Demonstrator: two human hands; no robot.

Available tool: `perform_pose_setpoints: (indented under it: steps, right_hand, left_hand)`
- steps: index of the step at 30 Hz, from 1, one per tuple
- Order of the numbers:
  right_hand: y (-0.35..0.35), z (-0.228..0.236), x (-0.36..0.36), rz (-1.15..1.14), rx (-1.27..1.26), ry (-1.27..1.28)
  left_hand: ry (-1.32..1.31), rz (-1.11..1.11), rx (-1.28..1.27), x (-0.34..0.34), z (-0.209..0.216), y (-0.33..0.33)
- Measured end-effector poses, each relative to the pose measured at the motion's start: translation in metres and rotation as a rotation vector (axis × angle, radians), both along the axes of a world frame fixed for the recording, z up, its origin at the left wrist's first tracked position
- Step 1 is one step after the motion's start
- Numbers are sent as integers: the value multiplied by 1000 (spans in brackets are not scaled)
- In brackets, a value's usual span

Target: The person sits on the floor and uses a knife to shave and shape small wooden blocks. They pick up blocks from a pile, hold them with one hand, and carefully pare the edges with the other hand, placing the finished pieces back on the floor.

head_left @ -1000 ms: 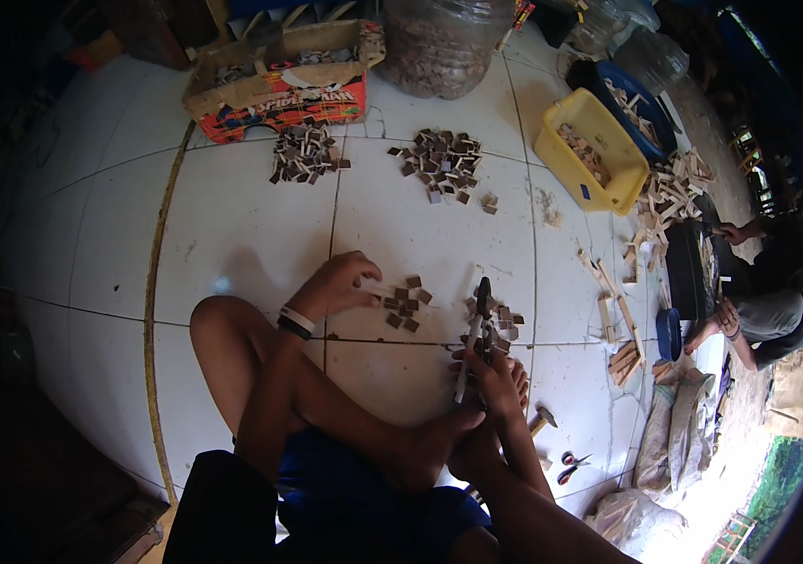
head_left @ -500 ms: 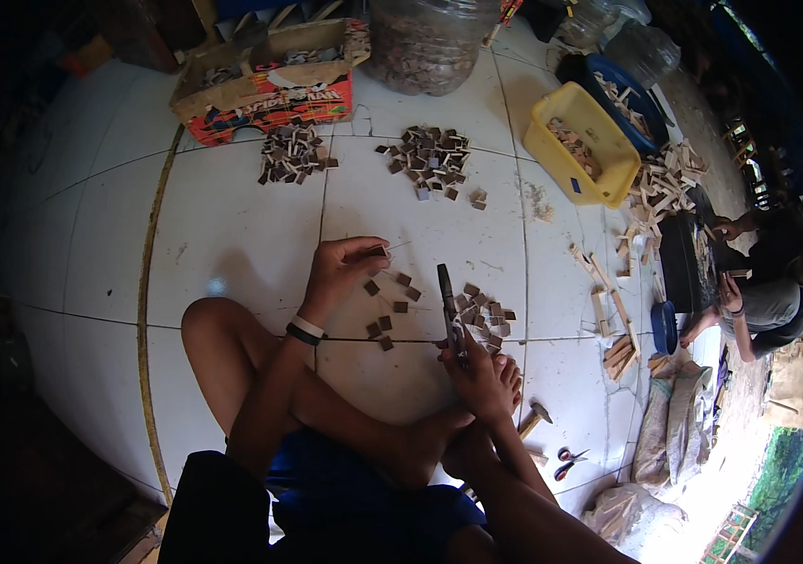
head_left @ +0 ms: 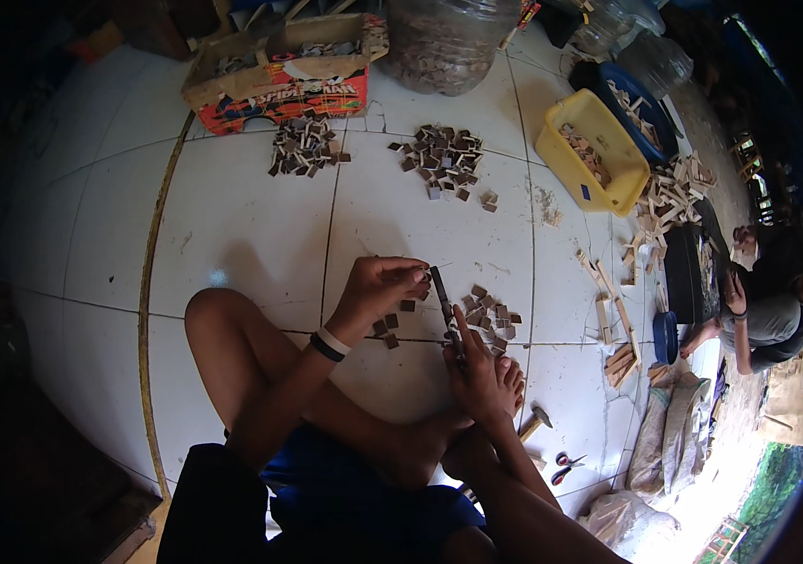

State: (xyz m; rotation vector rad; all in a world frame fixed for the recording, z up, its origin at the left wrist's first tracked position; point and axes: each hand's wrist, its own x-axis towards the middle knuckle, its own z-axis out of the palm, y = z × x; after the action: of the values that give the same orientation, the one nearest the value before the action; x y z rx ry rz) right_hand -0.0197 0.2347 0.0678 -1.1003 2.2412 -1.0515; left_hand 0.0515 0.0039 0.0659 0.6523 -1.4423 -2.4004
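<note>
My left hand (head_left: 378, 289), with a white and a black band at its wrist, pinches a small dark brown square tile at its fingertips, mostly hidden by the fingers. Close beside it is the tip of a long, narrow dark tool (head_left: 442, 293) with a metallic body; its exact kind is unclear. My right hand (head_left: 478, 376) is wrapped around that tool's lower part, near my bare foot. Loose brown tiles (head_left: 385, 326) lie below my left hand. More tiles (head_left: 493, 315) are gathered in a small pile right of the tool.
Two larger tile piles (head_left: 307, 147) (head_left: 444, 158) lie ahead on the white-tiled floor. Behind them stand a printed cardboard box (head_left: 279, 99) and a clear plastic container (head_left: 444, 52). A yellow basin (head_left: 619, 197), wood offcuts (head_left: 669, 193), a hammer (head_left: 535, 422) and scissors (head_left: 566, 466) lie rightward. Another person (head_left: 768, 310) sits far right.
My left hand has moved right and slightly nearer me, bringing the tile to the tool's tip. The right hand stays nearly in place. The view has shifted slightly.
</note>
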Motion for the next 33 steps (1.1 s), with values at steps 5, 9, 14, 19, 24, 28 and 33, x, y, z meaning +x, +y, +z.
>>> perform_pose_setpoints:
  steps: [5,9,14,19,24,28,33]
  right_hand:
    - [-2,2,1,16,4,15]
    - [-3,-2,1,23,7,-3]
    - [-9,4,4,-7,39,-19]
    - [-6,31,9,-240,313,-505]
    - [-7,39,11,-261,146,-842]
    - [-12,28,9,-41,339,359]
    - [-14,15,9,-56,326,329]
  left_hand:
    - [0,1,-22,3,5,-4]
    - [-3,0,0,5,6,-7]
    - [-16,12,30,5,0,-6]
    - [100,29,-84,-2,-9,4]
    - [163,150,-263,-8,-14,17]
    - [52,194,-435,-3,-16,22]
    - [18,224,-514,-7,-19,23]
